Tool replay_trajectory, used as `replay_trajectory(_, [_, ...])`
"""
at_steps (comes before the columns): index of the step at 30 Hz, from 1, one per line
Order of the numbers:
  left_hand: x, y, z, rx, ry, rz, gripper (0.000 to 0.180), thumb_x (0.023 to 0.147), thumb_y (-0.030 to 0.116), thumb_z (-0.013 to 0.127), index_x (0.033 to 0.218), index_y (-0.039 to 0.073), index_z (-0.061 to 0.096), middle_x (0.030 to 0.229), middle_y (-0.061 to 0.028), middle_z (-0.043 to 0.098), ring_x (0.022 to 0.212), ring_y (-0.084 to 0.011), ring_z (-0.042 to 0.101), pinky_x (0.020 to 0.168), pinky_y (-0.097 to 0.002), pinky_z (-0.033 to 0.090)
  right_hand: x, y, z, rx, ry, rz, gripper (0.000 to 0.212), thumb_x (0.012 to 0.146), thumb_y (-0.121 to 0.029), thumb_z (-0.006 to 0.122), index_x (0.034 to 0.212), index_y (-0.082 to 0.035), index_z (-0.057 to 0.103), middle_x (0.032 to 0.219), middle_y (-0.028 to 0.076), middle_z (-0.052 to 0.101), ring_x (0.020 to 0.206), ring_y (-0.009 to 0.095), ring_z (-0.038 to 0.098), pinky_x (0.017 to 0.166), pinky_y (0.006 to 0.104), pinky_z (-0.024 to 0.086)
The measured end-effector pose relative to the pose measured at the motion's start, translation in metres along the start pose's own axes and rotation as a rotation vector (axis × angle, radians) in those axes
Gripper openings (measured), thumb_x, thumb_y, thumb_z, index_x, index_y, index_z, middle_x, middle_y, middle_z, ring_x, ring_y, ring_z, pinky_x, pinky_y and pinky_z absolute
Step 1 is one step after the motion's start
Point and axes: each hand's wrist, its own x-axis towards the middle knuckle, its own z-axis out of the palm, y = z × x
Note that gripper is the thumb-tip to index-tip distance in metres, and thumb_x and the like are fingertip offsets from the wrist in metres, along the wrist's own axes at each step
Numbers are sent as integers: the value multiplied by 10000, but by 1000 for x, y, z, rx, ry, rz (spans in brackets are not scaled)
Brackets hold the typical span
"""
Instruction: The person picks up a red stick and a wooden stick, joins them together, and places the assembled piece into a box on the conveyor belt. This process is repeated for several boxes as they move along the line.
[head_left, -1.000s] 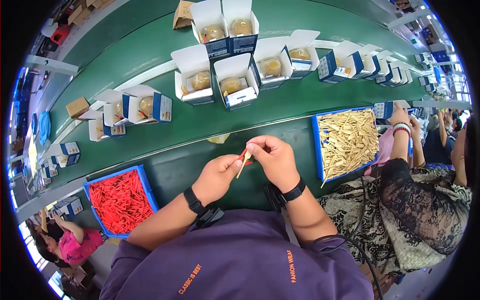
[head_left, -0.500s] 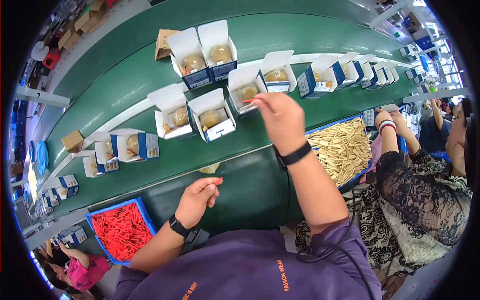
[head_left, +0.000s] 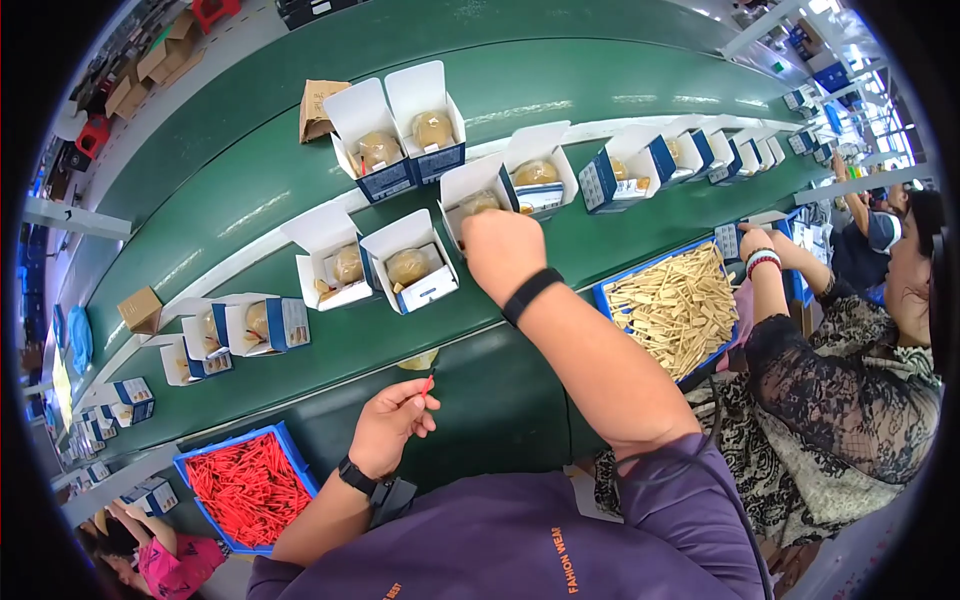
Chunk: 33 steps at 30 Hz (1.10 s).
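Observation:
My right hand (head_left: 503, 252) is closed, its fingertips down inside the near-left wall of an open white box (head_left: 462, 183). Whatever those fingers hold is hidden by the hand itself. A round tan object in clear wrap (head_left: 480, 203) shows partly behind my knuckles. Lower down and to the left, over the table's near edge, my left hand (head_left: 392, 428) pinches a thin red stick (head_left: 428, 384) between thumb and forefinger. Beside the right hand stand more open boxes, among them a white one (head_left: 432, 284) with a tan round object (head_left: 407, 266) in it.
A blue tray (head_left: 312, 478) of red sticks (head_left: 245, 490) lies near left; a second tray (head_left: 603, 300) holds pale wooden pieces (head_left: 675, 300). Open boxes line the green table (head_left: 560, 75) both ways. A cardboard piece (head_left: 318, 108) is at the back. A co-worker's hands (head_left: 768, 250) work at right.
My right hand, which showed a red stick in its fingers, has moved left and down into the box; the stick is now out of sight. My left hand still pinches its red stick.

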Motion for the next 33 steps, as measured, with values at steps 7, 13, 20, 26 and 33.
replay_trajectory(7, [-1,5,-1,-28,-72,44,343,979,36,537,1321,4,533,1101,-107,661,801,-171,671,685,-259,535,-25,0,-28,433,278,-106,136,862,-156,645,886,-59,736,877,144,706,813,309,692,718,385,557])
replay_trajectory(13, [-3,16,31,-64,-20,-34,367,978,56,548,1339,8,505,1152,-129,636,794,-198,681,663,-259,541,-160,127,-15,282,403,410,135,829,-96,691,951,-53,730,874,151,654,845,338,650,769,397,539])
replay_trajectory(20, [14,4,49,345,-44,-14,288,995,120,556,1251,-9,588,1023,-83,657,864,-152,666,737,-265,541,-187,207,-2,49,247,332,182,790,-79,707,965,-32,730,967,172,659,891,360,647,798,429,529])
replay_trajectory(26, [22,13,76,258,48,120,222,997,137,577,1165,19,661,899,-23,651,754,-90,601,686,-220,496,-196,187,-25,85,184,352,178,839,-110,701,983,-10,730,911,192,691,869,347,675,788,401,537])
replay_trajectory(33, [32,16,72,423,82,283,187,979,116,608,1130,31,677,907,-17,654,796,-83,588,730,-242,493,-189,88,-48,286,-250,-16,166,875,-178,671,967,-59,738,806,160,680,755,337,664,700,434,532])
